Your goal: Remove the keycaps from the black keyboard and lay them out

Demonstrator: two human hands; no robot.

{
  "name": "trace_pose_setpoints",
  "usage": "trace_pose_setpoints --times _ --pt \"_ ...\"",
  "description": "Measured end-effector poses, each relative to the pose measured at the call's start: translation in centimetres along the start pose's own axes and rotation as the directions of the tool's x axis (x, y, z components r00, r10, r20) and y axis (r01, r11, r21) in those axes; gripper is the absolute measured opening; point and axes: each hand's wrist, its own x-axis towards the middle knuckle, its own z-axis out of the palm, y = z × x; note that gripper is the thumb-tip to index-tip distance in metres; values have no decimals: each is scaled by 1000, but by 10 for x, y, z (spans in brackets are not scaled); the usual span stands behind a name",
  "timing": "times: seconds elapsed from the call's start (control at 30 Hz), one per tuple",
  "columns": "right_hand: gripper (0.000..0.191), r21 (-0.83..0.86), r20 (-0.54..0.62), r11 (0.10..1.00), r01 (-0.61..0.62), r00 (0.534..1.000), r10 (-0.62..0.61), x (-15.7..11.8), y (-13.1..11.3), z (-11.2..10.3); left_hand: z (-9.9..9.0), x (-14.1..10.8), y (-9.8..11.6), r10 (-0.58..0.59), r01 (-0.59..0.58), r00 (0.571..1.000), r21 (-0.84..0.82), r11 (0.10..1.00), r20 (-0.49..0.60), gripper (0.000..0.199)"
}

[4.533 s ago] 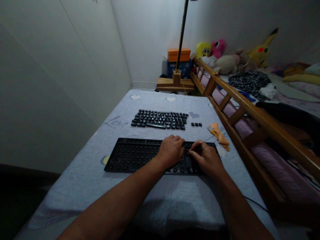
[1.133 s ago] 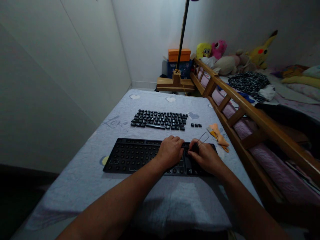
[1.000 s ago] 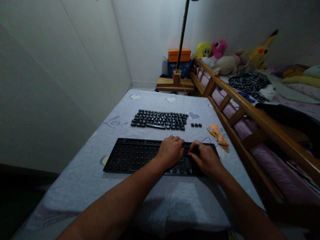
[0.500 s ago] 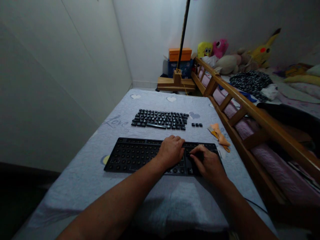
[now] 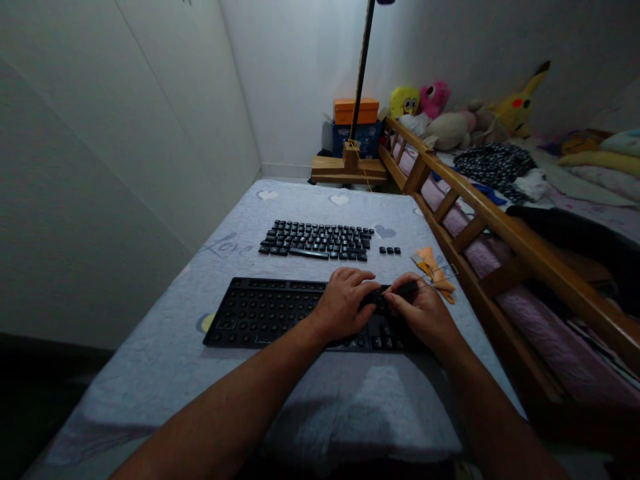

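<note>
A black keyboard [image 5: 270,313] lies on the cloth-covered table, with most of its left part stripped to bare switches. Several keys still sit in its lower right part. My left hand [image 5: 345,303] rests over the right-centre of the keyboard, thumb and fingers apart. Close beside it, my right hand [image 5: 423,310] is closed on a wire keycap puller [image 5: 407,287]. The puller's dark handle crosses the fingers and its thin wires stick out to the right. Whatever is at the fingertips between the hands is too small to make out.
Removed black keycaps [image 5: 320,241] stand in rows behind the keyboard, with three small keycaps [image 5: 390,251] to their right. An orange cloth-like item [image 5: 436,272] lies at the right. A wooden bed rail [image 5: 465,193] borders the table's right side.
My right hand has turned and lifted at the keyboard's right part, bringing the puller's wires into sight. My left thumb and fingers have spread towards it. The view has shifted slightly.
</note>
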Motion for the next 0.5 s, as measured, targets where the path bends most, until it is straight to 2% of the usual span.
trace_pose_setpoints --times 0.13,0.33,0.5 --pt "17 -22 11 999 26 1000 -26 3 0 -1 0 1 -1 30 -29 999 -41 999 23 29" --pt "15 -16 28 999 34 999 -34 3 -2 1 4 4 -4 32 -32 999 -12 999 31 19" --pt "13 -80 -38 994 72 996 -75 4 0 2 6 3 -6 1 -1 1000 -25 1000 21 18"
